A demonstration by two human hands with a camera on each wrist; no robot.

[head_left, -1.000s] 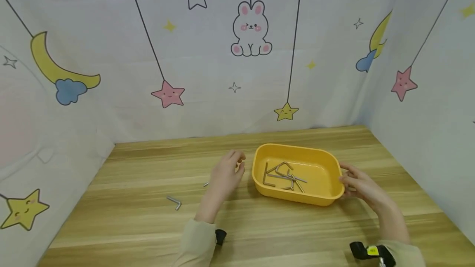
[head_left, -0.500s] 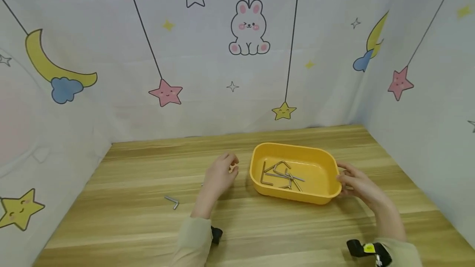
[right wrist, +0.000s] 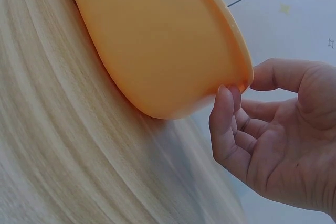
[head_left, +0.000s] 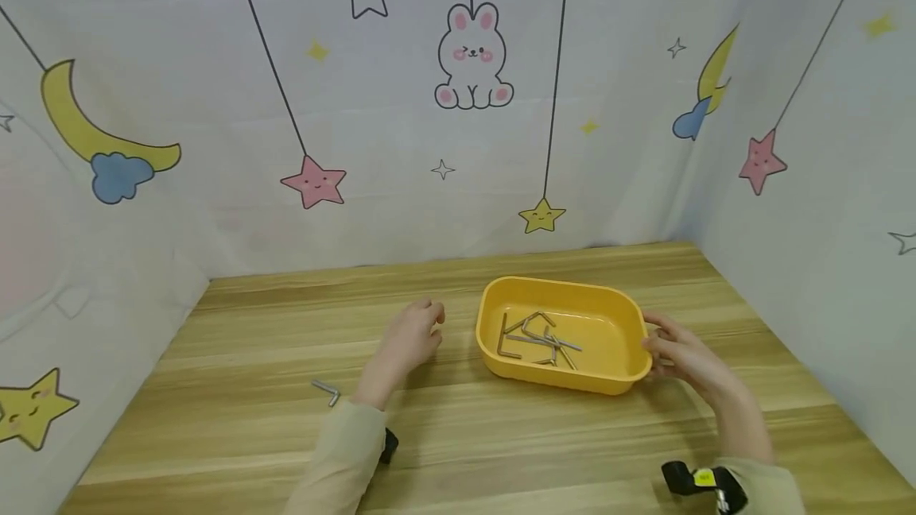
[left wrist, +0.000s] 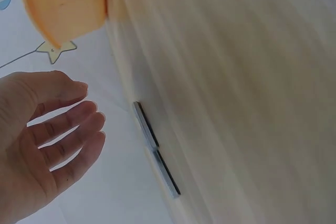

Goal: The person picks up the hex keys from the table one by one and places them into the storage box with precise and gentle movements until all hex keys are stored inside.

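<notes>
L hand (head_left: 408, 342) loosely curled, empty | R hand (head_left: 688, 362) prob. pinches ylw tray (head_left: 608, 340) | bent metal rods (head_left: 553, 342) inside

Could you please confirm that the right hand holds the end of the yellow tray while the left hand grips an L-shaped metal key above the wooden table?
Not quite: the left hand is empty, as the left wrist view shows. It is above the wooden table, and the right hand does hold the end of the yellow tray.
</notes>
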